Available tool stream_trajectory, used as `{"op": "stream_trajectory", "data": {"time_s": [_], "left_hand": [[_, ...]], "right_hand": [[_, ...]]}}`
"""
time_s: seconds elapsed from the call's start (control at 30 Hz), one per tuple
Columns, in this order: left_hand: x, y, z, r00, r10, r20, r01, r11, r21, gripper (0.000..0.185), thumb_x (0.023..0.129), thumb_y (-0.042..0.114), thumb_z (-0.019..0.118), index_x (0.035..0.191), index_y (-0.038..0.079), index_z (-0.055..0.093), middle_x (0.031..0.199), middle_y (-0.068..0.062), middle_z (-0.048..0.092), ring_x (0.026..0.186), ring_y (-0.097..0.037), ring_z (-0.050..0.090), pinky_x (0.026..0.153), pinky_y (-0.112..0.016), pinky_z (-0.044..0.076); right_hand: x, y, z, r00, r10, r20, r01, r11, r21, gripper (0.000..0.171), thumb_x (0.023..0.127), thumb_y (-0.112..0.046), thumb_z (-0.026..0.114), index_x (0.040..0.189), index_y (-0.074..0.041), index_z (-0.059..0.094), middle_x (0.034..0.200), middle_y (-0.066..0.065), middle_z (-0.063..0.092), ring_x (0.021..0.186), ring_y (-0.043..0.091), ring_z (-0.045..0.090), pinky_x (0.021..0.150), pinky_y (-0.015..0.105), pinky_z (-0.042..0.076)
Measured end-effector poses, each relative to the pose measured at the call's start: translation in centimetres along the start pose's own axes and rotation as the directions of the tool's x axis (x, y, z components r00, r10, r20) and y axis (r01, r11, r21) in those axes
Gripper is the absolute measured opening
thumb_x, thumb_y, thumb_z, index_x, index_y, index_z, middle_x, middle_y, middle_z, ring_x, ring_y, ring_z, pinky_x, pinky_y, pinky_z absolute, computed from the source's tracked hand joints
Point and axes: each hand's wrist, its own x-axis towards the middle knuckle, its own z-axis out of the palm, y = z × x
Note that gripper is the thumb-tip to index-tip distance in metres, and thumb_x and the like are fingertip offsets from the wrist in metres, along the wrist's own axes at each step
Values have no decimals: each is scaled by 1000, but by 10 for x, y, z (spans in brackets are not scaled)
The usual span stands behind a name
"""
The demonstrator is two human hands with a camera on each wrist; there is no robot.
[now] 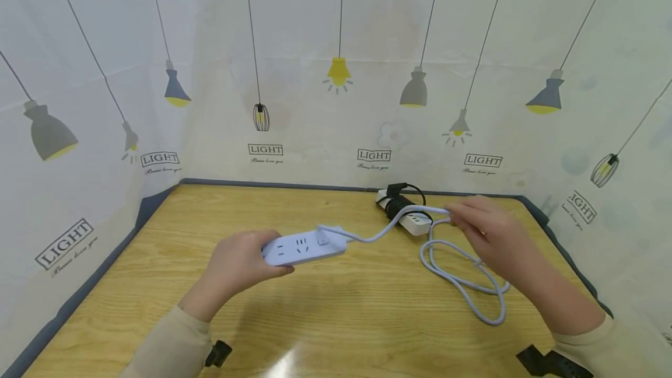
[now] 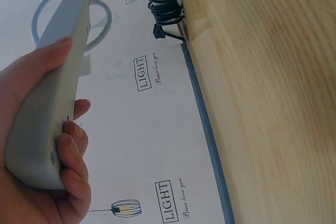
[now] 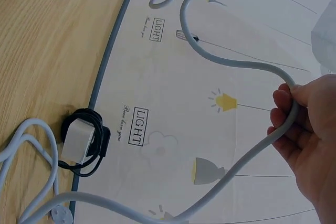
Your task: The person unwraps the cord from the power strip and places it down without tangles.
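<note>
In the head view my left hand [image 1: 244, 264] grips a white power strip [image 1: 289, 251] by its left end, holding it raised over the table with its sockets showing. The left wrist view shows the thumb along one side of the strip [image 2: 52, 87] and the fingers curled round the other. A white cord [image 1: 375, 238] runs from the strip's right end to my right hand [image 1: 488, 232]. Thumb and fingers of that hand pinch the cord [image 3: 294, 111] in the right wrist view. Beyond the hand, the cord drops into loose loops [image 1: 462, 284] on the table.
At the back of the wooden table [image 1: 325, 319] lies another white block with sockets [image 1: 416, 223], with a black cord [image 1: 396, 206] wound round it. A cloth printed with lamps [image 1: 315, 34] surrounds the table at the back and sides.
</note>
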Motion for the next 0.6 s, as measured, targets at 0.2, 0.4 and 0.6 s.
{"op": "stream_trajectory", "data": {"time_s": [0.2,0.4,0.6], "left_hand": [[-1,1,-1,999,45,2,-45,999,20,44,67,46,86,99,20,70,81,13,63,63,-7,50,58,-29,41],[-1,1,-2,997,76,-6,-76,997,32,43,66,43,88,97,20,70,78,14,62,63,-5,50,58,-29,42],[-2,-1,-2,994,105,-29,-104,994,41,44,65,40,89,98,19,71,85,11,66,68,-5,55,60,-29,45]], "right_hand": [[-3,8,-8,997,68,24,-67,996,-51,16,91,4,62,104,4,72,85,4,65,73,14,55,64,21,40],[-7,15,-15,984,168,59,-159,977,-140,35,74,18,71,105,4,71,86,4,65,74,14,54,66,20,39],[-19,27,-22,979,196,55,-186,971,-148,36,72,18,72,106,5,71,87,6,66,73,13,53,65,20,39]]}}
